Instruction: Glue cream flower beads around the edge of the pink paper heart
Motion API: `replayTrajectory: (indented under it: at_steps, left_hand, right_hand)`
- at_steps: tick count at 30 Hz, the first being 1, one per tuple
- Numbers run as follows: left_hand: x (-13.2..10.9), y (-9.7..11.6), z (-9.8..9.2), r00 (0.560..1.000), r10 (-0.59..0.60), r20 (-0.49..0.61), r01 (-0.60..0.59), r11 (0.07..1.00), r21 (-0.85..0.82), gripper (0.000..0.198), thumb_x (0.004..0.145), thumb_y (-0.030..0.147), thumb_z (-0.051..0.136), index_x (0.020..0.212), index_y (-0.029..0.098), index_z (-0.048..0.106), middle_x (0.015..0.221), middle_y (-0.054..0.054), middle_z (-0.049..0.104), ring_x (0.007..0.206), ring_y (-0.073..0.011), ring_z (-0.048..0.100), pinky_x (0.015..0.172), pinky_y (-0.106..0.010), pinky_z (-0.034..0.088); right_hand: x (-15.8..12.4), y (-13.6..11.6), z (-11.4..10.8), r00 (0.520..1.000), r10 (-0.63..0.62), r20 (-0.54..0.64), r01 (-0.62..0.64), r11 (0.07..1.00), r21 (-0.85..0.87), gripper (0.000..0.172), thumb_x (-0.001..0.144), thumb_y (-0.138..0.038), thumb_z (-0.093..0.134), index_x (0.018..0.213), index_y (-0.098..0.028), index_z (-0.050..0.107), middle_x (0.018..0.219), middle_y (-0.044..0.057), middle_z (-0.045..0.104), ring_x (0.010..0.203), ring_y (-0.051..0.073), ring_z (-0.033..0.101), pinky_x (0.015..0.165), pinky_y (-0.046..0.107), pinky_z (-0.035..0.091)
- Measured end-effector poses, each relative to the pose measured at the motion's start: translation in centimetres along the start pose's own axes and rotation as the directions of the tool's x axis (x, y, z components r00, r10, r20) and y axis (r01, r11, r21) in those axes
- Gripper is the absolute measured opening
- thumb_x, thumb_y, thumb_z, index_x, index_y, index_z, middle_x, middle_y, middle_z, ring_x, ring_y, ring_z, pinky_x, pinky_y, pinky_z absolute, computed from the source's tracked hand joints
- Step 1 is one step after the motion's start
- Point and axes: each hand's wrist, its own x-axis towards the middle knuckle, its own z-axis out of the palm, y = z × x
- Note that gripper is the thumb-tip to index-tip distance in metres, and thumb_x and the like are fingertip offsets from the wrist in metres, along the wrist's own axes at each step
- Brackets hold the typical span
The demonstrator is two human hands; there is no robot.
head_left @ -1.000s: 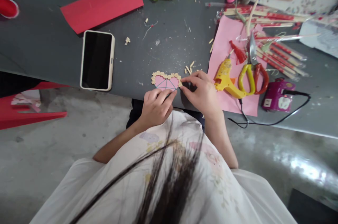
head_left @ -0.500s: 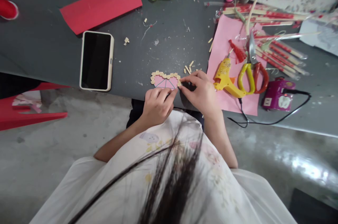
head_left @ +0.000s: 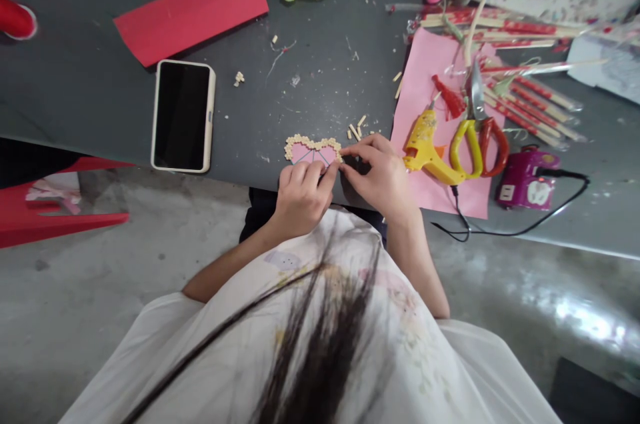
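A pink heart-shaped piece (head_left: pixel 303 153) with dark lines and a border of small pale beads or stick bits lies at the table's front edge. My left hand (head_left: pixel 304 196) rests on its lower part, fingers bent and close together, hiding that part. At the right rim of the piece, my right hand (head_left: pixel 379 171) is pinched with thumb and forefinger; whatever is between those fingertips is too small to make out. Short cut sticks (head_left: pixel 356 131) lie just beyond my right hand.
A phone (head_left: pixel 183 116) and red paper (head_left: pixel 195 12) lie to the left. On the right are a yellow glue gun (head_left: pixel 425 147), scissors (head_left: pixel 477 124), pink paper (head_left: pixel 415 77), a purple box with a cable (head_left: pixel 527 179) and bundled sticks (head_left: pixel 535 104).
My left hand has shifted slightly to the right and up over the heart piece, covering more of it. My right hand has hardly moved.
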Motion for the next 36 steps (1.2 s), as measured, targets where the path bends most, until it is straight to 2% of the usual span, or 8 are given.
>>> replayTrajectory:
  at_steps: [7, 17, 28, 36]
  left_hand:
    - [0.3, 0.1, -0.1, 0.999, 0.022, -0.04, -0.019, 0.998, 0.061, 0.038, 0.093, 0.022, 0.047, 0.127, 0.014, 0.062, 0.097, -0.011, 0.067, 0.086, -0.0239, 0.054, 0.076, -0.037, 0.032]
    - [0.5, 0.3, -0.2, 0.998, 0.026, -0.057, -0.021, 0.995, 0.097, 0.035, 0.094, 0.021, 0.048, 0.125, 0.014, 0.063, 0.095, -0.009, 0.068, 0.084, -0.023, 0.055, 0.074, -0.037, 0.033]
    - [0.3, 0.3, 0.0, 0.997, 0.035, -0.073, -0.028, 0.994, 0.103, 0.037, 0.094, 0.021, 0.046, 0.126, 0.014, 0.063, 0.094, -0.01, 0.067, 0.083, -0.0231, 0.054, 0.074, -0.038, 0.033]
    - [0.4, 0.3, -0.1, 0.999, 0.017, -0.046, -0.014, 0.998, 0.065, 0.038, 0.095, 0.021, 0.045, 0.127, 0.014, 0.063, 0.095, -0.011, 0.066, 0.085, -0.0236, 0.055, 0.075, -0.037, 0.031]
  right_hand:
    - [-0.1, -0.1, -0.3, 0.999, -0.035, 0.023, 0.035, 0.999, -0.025, 0.033, 0.083, -0.007, 0.05, 0.103, -0.021, 0.072, 0.097, 0.008, 0.063, 0.095, 0.024, 0.062, 0.086, 0.041, 0.053]
    - [-0.8, 0.7, -0.4, 0.997, -0.073, -0.012, 0.073, 0.997, -0.019, 0.036, 0.085, -0.009, 0.048, 0.108, -0.022, 0.072, 0.097, 0.008, 0.063, 0.091, 0.023, 0.061, 0.082, 0.039, 0.053]
    - [-1.0, 0.9, -0.2, 0.989, -0.144, -0.021, 0.138, 0.977, -0.164, 0.037, 0.085, -0.008, 0.049, 0.111, -0.022, 0.072, 0.095, 0.008, 0.061, 0.089, 0.023, 0.057, 0.079, 0.037, 0.051]
    - [-1.0, 0.9, -0.1, 0.991, -0.132, -0.002, 0.129, 0.97, -0.206, 0.038, 0.086, -0.009, 0.048, 0.112, -0.024, 0.072, 0.094, 0.008, 0.06, 0.088, 0.023, 0.056, 0.078, 0.037, 0.051]
